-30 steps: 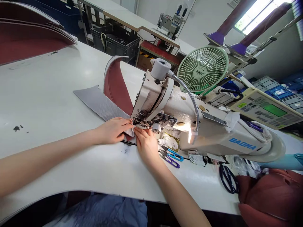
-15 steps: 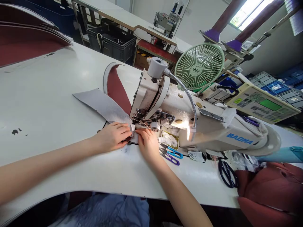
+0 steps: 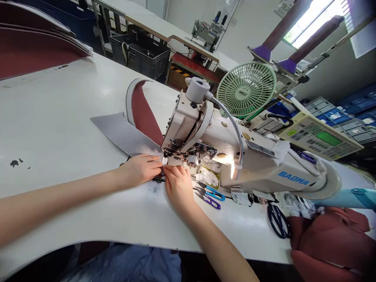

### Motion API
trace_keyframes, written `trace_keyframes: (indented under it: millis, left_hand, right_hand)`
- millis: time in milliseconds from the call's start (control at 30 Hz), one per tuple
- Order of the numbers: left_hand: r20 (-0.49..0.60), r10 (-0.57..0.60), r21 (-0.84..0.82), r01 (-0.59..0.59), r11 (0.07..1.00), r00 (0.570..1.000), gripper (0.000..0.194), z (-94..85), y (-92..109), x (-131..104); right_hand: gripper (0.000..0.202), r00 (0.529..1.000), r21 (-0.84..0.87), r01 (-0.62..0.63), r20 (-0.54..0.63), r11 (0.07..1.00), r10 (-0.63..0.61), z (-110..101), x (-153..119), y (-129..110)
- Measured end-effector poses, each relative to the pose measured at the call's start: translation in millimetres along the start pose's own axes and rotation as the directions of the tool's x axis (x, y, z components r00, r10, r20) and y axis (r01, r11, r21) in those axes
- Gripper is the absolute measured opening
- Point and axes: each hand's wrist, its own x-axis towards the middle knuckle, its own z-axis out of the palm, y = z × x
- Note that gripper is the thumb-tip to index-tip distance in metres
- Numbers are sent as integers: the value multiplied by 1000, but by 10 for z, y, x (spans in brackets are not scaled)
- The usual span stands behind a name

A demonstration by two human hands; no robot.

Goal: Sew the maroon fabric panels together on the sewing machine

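Observation:
At the sewing machine (image 3: 188,121), my left hand (image 3: 142,169) is closed on the near edge of a grey, mesh-textured fabric strip (image 3: 126,133), beside the white presser foot. My right hand (image 3: 179,184) is just right of the foot, its fingers bent and pinching the work's edge; the fingertips partly hide what they grip. A maroon piece with a curved grey edge (image 3: 143,109) runs from behind the strip to the machine head. The needle itself is too small to make out.
Blue thread snips (image 3: 216,193) and purple thread snips (image 3: 211,201) lie right of my right hand, near a small tray (image 3: 210,176). Black-handled scissors (image 3: 278,221) and maroon sewn goods (image 3: 331,239) are farther right. A green fan (image 3: 246,90) stands behind. Maroon panels (image 3: 35,51) are stacked far left.
My right hand has shifted slightly left and nearer to my left hand at the foot. The grey strip and maroon piece stay almost in place; the whole view has tilted slightly.

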Motion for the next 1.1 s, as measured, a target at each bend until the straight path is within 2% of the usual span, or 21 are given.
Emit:
trace_keyframes:
  millis: [300, 500, 800, 933, 1100]
  left_hand:
    - [-53, 77, -13, -78, 997, 996, 17, 100, -304, 61]
    - [76, 91, -85, -85, 993, 993, 13, 88, -511, 146]
    - [137, 33, -165, -10, 986, 990, 18, 31, -566, 233]
    - [130, 12, -205, 15, 979, 991, 25, 2, -546, 244]
    - [138, -8, -227, 40, 973, 990, 32, 81, -561, 185]
  right_hand:
    - [33, 1000, -14, -22, 14, 1000, 22, 12, 50, -5]
    - [40, 993, -70, -91, 70, 993, 96, 34, 100, -36]
    - [44, 971, -104, -174, 150, 979, 188, -29, 138, -81]
    - [44, 970, -85, -181, 146, 980, 192, -32, 115, -89]
    - [42, 977, -66, -172, 120, 983, 179, -22, 79, -83]
